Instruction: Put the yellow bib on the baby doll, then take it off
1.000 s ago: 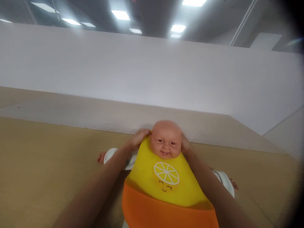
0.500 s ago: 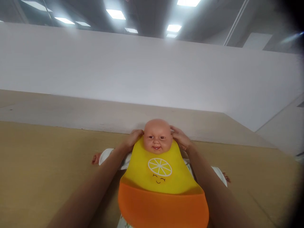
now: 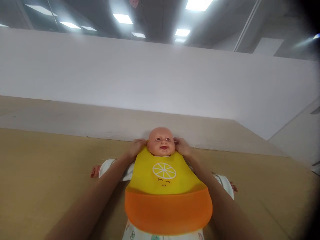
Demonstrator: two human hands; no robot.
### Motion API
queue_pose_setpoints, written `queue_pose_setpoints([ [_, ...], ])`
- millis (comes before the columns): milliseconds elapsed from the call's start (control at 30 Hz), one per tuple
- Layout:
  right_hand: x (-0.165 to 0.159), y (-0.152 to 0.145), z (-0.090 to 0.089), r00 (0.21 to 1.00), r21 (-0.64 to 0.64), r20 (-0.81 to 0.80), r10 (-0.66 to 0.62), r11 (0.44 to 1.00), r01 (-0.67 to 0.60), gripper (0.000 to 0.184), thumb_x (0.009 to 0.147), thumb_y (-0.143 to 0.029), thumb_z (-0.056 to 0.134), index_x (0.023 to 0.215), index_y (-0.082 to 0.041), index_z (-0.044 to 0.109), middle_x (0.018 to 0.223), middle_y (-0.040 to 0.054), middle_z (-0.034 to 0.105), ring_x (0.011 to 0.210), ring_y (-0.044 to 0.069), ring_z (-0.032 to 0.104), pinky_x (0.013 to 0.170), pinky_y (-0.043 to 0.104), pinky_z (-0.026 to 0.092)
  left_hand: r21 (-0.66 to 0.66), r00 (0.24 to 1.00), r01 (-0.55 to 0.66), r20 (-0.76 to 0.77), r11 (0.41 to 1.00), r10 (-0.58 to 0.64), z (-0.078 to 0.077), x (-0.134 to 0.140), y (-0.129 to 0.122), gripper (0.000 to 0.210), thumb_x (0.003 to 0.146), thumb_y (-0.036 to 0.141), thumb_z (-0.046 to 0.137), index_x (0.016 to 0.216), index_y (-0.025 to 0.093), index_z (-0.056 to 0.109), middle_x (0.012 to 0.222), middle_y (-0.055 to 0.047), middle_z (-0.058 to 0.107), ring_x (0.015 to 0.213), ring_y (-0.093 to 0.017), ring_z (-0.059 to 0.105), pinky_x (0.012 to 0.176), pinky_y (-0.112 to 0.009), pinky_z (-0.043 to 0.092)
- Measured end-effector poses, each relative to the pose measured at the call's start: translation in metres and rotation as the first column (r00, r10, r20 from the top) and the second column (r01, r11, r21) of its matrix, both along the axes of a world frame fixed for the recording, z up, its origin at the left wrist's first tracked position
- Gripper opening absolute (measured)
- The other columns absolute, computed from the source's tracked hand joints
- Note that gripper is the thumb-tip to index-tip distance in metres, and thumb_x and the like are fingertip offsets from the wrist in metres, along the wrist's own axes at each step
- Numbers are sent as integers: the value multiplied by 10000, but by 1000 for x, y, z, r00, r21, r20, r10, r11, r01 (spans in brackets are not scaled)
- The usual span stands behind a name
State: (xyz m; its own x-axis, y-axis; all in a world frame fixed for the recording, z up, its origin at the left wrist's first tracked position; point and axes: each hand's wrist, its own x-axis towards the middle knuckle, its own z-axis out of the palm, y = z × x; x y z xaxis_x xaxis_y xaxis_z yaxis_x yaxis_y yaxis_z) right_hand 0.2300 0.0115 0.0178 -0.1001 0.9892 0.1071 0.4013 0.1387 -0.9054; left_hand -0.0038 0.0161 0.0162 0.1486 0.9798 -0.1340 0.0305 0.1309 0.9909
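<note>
A baby doll (image 3: 161,133) lies on its back with arms spread out, dressed in white patterned clothes (image 3: 142,235). Over its chest lies a yellow bib (image 3: 150,185) with a lemon slice and a smiling face printed on it, and an orange pocket (image 3: 168,213) at the lower end. My left hand (image 3: 138,146) is closed on the bib's neck strap beside the doll's head. On the other side of the head, my right hand (image 3: 182,146) is closed at the strap too. The fingertips of both hands are partly hidden behind the neck.
The doll rests on a tan tabletop (image 3: 45,173). Behind it runs a paler ledge (image 3: 100,116), then a white wall (image 3: 140,73). Ceiling lights (image 3: 122,18) show above the wall.
The doll's head looks tilted further back, and its neck and lower clothes show more. Both hands have shifted slightly left with the bib, and the right fingers have drawn in.
</note>
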Motion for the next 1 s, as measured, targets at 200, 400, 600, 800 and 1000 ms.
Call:
queue_pose_setpoints([
  [200,-3,-8,-1,998,-71,-56,12,997,-16,225,607,-205,598,796,-137,701,892,86,712,807,228,613,648,301,477,15,995,-42,-89,999,43,-3,-4,-3,127,612,283,597,563,169,570,466,10,534,427,-131,482,412,-240,326],
  [400,-8,-21,14,1000,-101,8,-4,995,5,259,610,-167,568,829,-126,699,943,101,709,839,236,620,660,297,467,18,984,-36,-172,999,38,-1,-8,-11,177,623,308,620,585,135,632,474,-19,573,429,-145,505,406,-241,306],
  [600,-14,-39,29,999,-116,-8,-42,992,41,300,611,-168,592,884,-168,718,953,81,716,862,254,625,684,313,479,94,978,73,-200,993,-53,6,-13,-26,315,691,360,603,855,118,720,781,-91,726,646,-205,632,537,-267,435],
  [800,-14,-45,29,999,-31,28,-15,999,16,303,609,-128,509,821,-163,722,962,74,719,892,250,626,749,322,479,137,991,76,-118,988,-60,3,-8,-25,363,707,347,571,972,140,708,828,-76,731,697,-204,633,601,-278,464],
  [1000,-5,-44,12,998,1,35,-60,998,60,250,641,-167,530,836,-145,684,914,86,706,859,227,626,750,311,464,168,966,179,-216,969,-141,14,-6,-30,446,678,318,602,1090,168,686,983,-87,736,861,-258,656,695,-307,486],
])
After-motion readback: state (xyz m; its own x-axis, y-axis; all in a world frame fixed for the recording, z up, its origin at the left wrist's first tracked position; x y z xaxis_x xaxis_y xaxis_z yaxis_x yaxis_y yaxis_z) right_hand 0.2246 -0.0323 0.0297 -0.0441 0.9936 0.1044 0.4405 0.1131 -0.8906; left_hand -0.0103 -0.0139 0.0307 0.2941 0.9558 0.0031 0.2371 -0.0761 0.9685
